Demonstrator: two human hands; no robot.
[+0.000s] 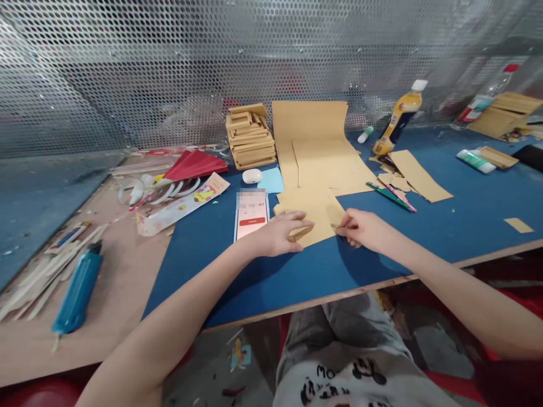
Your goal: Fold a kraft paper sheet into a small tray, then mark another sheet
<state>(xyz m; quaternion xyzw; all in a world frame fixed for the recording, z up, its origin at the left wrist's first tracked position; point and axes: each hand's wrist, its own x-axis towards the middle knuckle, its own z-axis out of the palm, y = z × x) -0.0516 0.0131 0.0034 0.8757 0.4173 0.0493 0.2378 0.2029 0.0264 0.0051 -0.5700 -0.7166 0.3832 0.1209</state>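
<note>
A piece of brown kraft paper [316, 208] lies near the front of the blue tabletop, between my hands. My left hand [280, 233] rests on its left part, thumb and fingers apart, beside a small folded flap [300, 233]. At the paper's right front corner, my right hand [360, 229] is closed in a pinch on its edge; the fingertips partly hide what is between them. Larger brown sheets [326, 164] lie just behind, the rear one bending up against the perforated metal wall. A phone [251, 215] with a lit screen lies left of my left hand.
Folded brown envelopes [252, 141] are stacked at the back. A yellow drink bottle [399, 118], glue stick [475, 161], pens [392, 196] and paper scraps lie to the right. Blue glue gun [78, 291], red paper [197, 165] and strips lie left. The table's front edge [314, 302] is near my lap.
</note>
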